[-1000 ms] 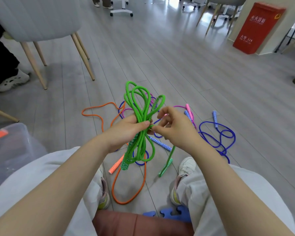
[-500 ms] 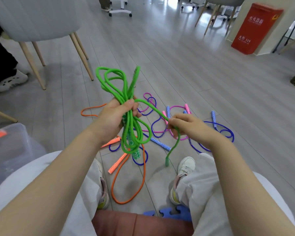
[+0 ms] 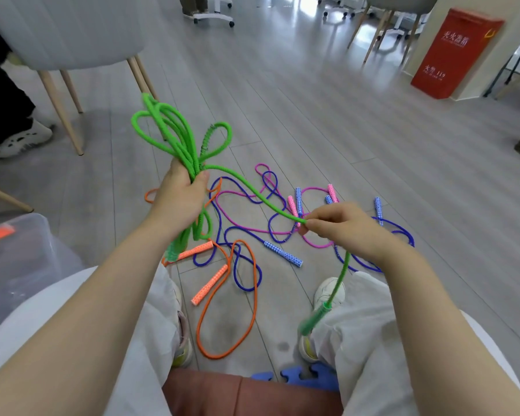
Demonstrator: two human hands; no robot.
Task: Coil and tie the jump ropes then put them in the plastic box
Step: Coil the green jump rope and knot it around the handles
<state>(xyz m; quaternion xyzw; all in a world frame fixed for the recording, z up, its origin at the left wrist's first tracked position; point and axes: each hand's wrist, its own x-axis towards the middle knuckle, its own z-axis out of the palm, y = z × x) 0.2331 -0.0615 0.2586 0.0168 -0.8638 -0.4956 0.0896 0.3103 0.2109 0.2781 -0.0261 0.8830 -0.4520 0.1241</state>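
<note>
Left hand (image 3: 179, 196) clenched round green rope (image 3: 174, 136) coil, held above floor; right hand (image 3: 342, 228) pinched free tail; rope light, limp, likely springy; best gripped at bundle waist.

The left hand (image 3: 179, 195) grips the coiled green jump rope (image 3: 174, 136) while the right hand (image 3: 342, 228) pinches its free strand.

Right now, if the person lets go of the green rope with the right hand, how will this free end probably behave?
Probably floppy: the green rope sags between the left hand and right hand. Its loose handle hangs below the right hand, so it would likely drop and swing. The loops above the left hand keep their arch, suggesting some springiness.
</note>
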